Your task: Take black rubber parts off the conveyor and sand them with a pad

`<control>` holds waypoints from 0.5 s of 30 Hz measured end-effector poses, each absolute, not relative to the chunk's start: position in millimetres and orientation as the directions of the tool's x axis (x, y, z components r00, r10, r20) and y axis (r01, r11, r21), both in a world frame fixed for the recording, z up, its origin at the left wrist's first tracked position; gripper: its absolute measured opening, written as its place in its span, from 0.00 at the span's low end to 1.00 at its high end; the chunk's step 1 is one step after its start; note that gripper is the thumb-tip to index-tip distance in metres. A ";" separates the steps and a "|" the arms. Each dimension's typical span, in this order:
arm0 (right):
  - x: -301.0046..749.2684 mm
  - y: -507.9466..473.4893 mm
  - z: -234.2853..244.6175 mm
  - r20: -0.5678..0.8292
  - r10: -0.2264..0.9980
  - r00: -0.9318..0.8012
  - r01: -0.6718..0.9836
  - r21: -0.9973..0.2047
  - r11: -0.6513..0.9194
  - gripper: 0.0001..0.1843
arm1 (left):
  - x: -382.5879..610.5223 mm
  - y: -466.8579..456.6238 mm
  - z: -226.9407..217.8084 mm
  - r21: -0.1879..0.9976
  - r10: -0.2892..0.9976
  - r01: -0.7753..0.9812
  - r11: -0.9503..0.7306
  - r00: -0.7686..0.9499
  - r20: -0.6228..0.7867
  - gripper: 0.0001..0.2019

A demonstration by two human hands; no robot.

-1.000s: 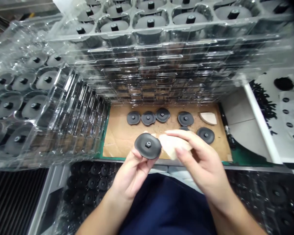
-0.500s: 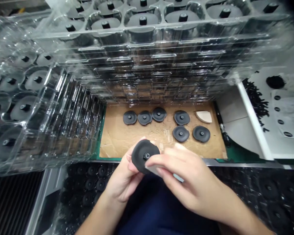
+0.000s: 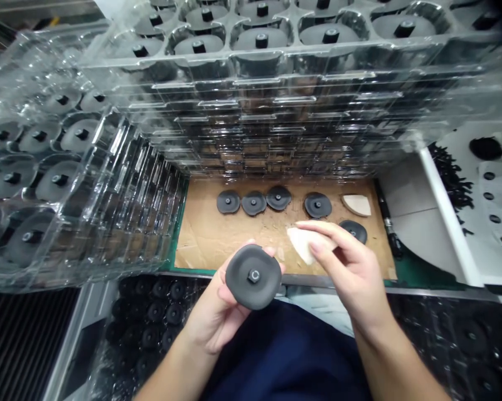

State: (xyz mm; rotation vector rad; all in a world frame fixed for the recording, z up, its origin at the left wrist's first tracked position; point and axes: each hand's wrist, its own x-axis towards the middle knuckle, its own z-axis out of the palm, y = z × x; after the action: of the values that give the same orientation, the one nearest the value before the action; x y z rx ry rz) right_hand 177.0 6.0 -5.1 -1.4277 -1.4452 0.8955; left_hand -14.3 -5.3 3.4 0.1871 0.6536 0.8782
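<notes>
In my left hand [image 3: 217,312] is a black dished disc [image 3: 242,287] with a short stub at its centre, stub side up. My fingers grip it by the rim. My right hand [image 3: 351,262] pinches a white wedge-shaped pad [image 3: 307,242], perhaps a sponge, held apart from the disc and over the cardboard sheet [image 3: 209,245]. Similar black discs lie on the cardboard: a left group with one disc [image 3: 228,201] at its end, another disc [image 3: 317,205] further right, and one [image 3: 354,230] partly behind my right hand. A second pale wedge [image 3: 357,204] lies at the back right.
Tall stacks of clear plastic trays [image 3: 251,103] filled with black discs stand behind and on the left [image 3: 67,223]. To the right a white partition [image 3: 451,217] borders small black parts [image 3: 451,178]. A dark pen-like tool [image 3: 388,223] lies beside the cardboard. More trayed discs [image 3: 154,312] sit below.
My right hand has moved from the disc up and to the right, carrying the white pad away. The disc stays in my left hand, now fully uncovered. The camera view has shifted slightly.
</notes>
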 end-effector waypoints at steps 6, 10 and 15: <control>171.3 -10.2 12.2 0.064 0.988 0.143 0.376 -0.927 0.006 0.10 | -6.1 -6.7 6.8 0.431 0.744 -0.619 0.657 0.436 -0.507 0.24; 146.0 -5.4 32.9 0.376 0.920 -0.111 0.483 -0.788 0.381 0.14 | -3.6 -6.9 8.4 0.543 0.799 -0.597 0.590 0.336 -0.499 0.29; 140.7 0.2 32.8 0.212 0.945 -0.249 0.479 -0.821 0.310 0.11 | -3.4 -9.2 3.9 0.598 0.847 -0.635 0.489 0.181 -0.500 0.25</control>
State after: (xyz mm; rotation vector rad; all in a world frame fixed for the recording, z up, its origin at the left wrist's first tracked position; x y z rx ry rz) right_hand 140.7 0.2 32.8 -1.2672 -1.8589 0.8225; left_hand -3.4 -9.2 3.9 0.2794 0.8996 1.0658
